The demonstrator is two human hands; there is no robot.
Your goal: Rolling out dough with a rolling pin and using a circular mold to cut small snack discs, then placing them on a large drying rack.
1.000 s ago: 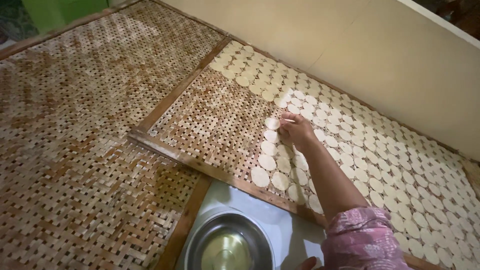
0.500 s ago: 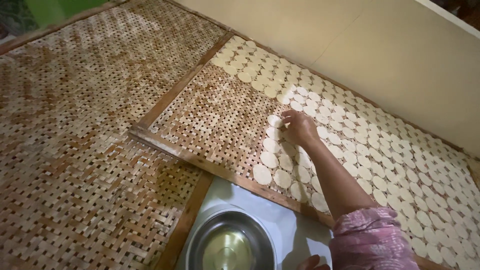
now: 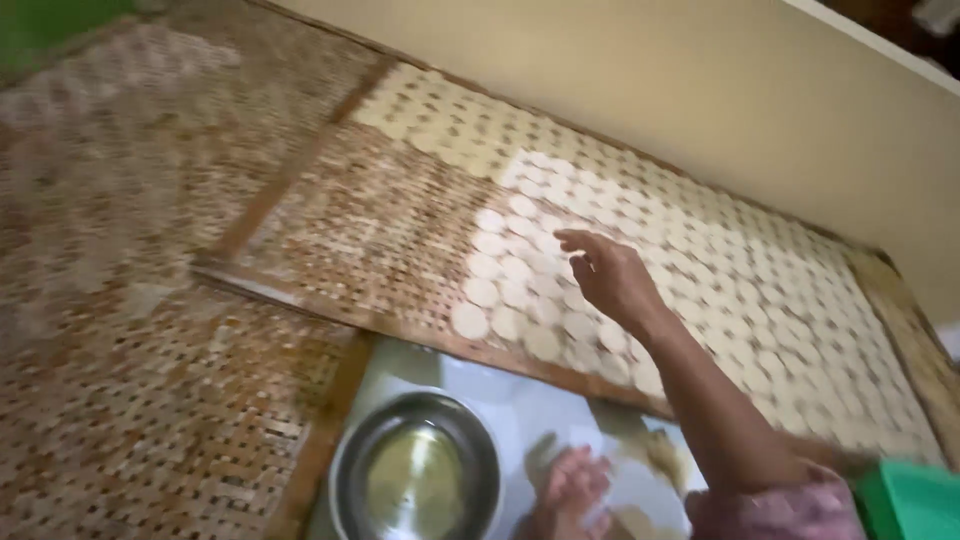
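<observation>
right hand (image 3: 612, 278) hovered spread over dough discs (image 3: 520, 322) near the woven tray's (image 3: 380, 230) bare half; left hand (image 3: 572, 492), blurred, grip unclear.

Right hand (image 3: 610, 277): raised on an outstretched arm, palm down, fingers (image 3: 572, 237) loosely spread and pointing forward-left, nothing visibly gripped. Right forearm: bare, running diagonally from the lower right corner up to the wrist; a pink patterned sleeve covers the upper arm. Left hand (image 3: 572, 490): low at the bottom edge, fingers pointing up, blurred; grip not discernible.
</observation>
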